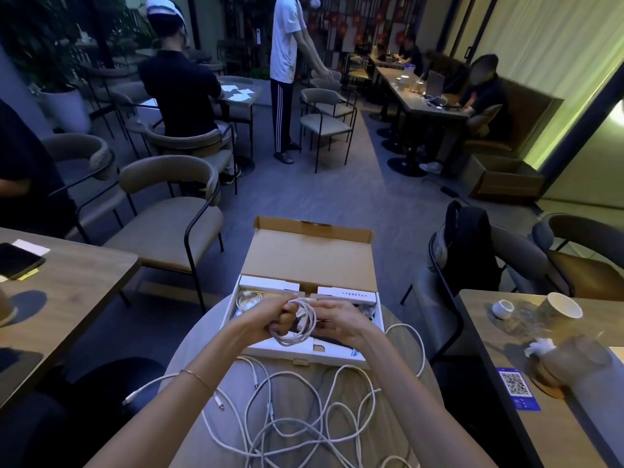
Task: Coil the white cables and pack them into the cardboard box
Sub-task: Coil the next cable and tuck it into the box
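Both hands, left (270,320) and right (337,320), grip a thin white coiled cable (294,327) over the open cardboard box (309,255); loose cables (304,410) tangle just before it.

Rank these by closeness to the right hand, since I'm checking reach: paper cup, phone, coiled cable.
1. Coiled cable, touching the right hand, over the box.
2. Paper cup, right-side table.
3. Phone, far-left table.

One cardboard box (305,261), two hands (270,319), two white inner boxes (270,284) (loose cables uncountable).
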Demonstrator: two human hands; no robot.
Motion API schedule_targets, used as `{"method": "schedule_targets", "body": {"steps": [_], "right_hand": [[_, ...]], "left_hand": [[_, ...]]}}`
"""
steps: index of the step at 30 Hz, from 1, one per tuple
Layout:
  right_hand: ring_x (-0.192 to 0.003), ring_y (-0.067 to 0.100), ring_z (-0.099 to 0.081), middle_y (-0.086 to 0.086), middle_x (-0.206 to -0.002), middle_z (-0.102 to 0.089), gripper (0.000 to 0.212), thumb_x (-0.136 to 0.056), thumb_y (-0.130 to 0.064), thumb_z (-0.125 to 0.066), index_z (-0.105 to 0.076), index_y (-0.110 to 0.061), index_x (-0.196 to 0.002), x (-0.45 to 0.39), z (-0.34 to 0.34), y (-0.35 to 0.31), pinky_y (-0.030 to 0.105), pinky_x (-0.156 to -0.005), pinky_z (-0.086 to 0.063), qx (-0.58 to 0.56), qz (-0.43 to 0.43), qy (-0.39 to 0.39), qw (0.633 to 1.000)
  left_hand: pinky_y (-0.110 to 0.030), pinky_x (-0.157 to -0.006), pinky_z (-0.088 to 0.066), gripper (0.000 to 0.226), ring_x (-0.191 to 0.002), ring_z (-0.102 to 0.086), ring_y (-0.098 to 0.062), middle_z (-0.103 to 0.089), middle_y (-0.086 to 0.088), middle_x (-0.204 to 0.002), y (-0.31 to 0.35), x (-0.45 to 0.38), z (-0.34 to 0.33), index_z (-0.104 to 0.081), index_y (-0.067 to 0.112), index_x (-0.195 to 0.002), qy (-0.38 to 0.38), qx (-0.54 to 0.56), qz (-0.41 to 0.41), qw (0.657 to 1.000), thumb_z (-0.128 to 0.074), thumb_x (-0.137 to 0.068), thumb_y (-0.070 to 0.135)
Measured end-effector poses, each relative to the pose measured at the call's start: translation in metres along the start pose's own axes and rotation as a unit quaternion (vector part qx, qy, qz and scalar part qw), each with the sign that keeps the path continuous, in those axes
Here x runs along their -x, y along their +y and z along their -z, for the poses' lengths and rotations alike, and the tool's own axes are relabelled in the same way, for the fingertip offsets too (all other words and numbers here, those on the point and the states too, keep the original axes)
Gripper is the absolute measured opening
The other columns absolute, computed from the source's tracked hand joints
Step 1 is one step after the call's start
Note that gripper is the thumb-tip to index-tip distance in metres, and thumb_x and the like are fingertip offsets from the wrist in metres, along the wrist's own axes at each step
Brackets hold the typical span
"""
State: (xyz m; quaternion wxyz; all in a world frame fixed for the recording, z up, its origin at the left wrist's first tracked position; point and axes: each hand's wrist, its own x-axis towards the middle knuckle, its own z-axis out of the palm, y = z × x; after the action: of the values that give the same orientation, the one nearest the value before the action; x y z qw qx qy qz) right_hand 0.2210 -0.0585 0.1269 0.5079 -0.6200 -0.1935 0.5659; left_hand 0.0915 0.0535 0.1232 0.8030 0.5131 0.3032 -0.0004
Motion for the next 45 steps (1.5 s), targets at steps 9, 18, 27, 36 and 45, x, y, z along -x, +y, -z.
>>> {"method": "schedule_targets", "body": {"steps": [9,18,27,36,45], "right_hand": [[-0.077,0.019,-0.06,0.009,-0.085,-0.065,0.012,-0.086,-0.015,-0.067,-0.068,-0.01,-0.097,-0.004,0.011,0.013,0.028,-0.079,-0.05,0.067,0.027,-0.084,0.994],[-0.069,0.018,-0.063,0.011,-0.082,-0.067,0.028,-0.088,0.002,-0.058,-0.062,-0.001,-0.115,-0.018,0.016,0.034,0.025,-0.066,-0.055,-0.026,0.002,0.016,1.0],[-0.079,0.028,-0.063,0.026,-0.107,-0.062,0.034,-0.086,0.014,-0.05,-0.055,0.012,-0.12,-0.061,0.038,0.047,0.03,-0.06,-0.057,-0.168,-0.058,0.201,0.963],[-0.073,0.023,-0.06,0.017,-0.087,-0.063,0.028,-0.081,0.016,-0.052,-0.06,0.0,-0.103,-0.112,0.059,0.052,0.029,-0.062,-0.053,-0.153,-0.112,0.247,0.95],[-0.081,0.034,-0.066,0.024,-0.096,-0.066,0.017,-0.078,0.015,-0.059,-0.064,0.008,-0.093,-0.147,0.068,0.06,0.029,-0.045,-0.055,-0.074,-0.112,0.327,0.936]], "left_hand": [[-0.014,-0.033,-0.016,0.048,-0.033,-0.02,-0.005,-0.029,0.009,-0.037,-0.021,-0.015,-0.004,-0.035,0.017,-0.055,0.139,-0.055,-0.047,0.988,-0.03,-0.102,0.031],[-0.018,-0.037,-0.02,0.051,-0.033,-0.027,-0.006,-0.033,0.007,-0.036,-0.046,-0.047,-0.007,-0.04,0.016,-0.057,0.191,0.019,-0.015,0.981,-0.027,-0.101,0.039],[-0.017,-0.065,-0.05,0.021,-0.088,-0.063,-0.021,-0.067,-0.013,-0.097,-0.057,-0.082,0.004,-0.061,-0.002,-0.11,0.132,-0.105,-0.041,0.985,-0.054,-0.091,0.005],[-0.029,-0.083,-0.05,0.027,-0.096,-0.062,-0.024,-0.066,-0.016,-0.104,-0.049,-0.138,0.018,-0.063,-0.003,-0.105,0.287,-0.193,-0.067,0.936,-0.068,-0.079,-0.001],[-0.025,-0.066,-0.041,0.016,-0.077,-0.059,-0.015,-0.072,-0.004,-0.091,-0.055,-0.163,0.021,-0.073,0.013,-0.097,0.316,-0.416,-0.085,0.848,-0.065,-0.084,0.017]]}}
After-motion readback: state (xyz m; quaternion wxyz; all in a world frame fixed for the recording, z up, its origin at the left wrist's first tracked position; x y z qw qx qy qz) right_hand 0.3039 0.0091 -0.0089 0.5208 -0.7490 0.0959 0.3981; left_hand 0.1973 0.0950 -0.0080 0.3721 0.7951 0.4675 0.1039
